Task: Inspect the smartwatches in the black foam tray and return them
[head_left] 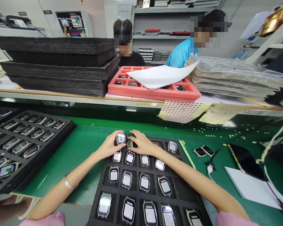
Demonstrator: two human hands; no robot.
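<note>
A black foam tray (138,196) lies before me, its pockets holding several strapless smartwatches with lit screens. At its far left corner, my left hand (110,144) grips the edges of a smartwatch (121,138) between thumb and fingers. Just to the right, my right hand (140,142) has its fingers curled round the side of another smartwatch (129,143) showing a dark screen with a green patch. My right forearm crosses the tray and covers some pockets. Closer to me, a watch (126,179) sits face up in its pocket.
Another black foam tray (58,133) with watches stands at left. To the right lie a green pen (187,153), two watch faces (204,151), a phone (245,160) and a white pad (252,188). The shelf bears black foam (61,67) and a red tray (153,94); two people are behind.
</note>
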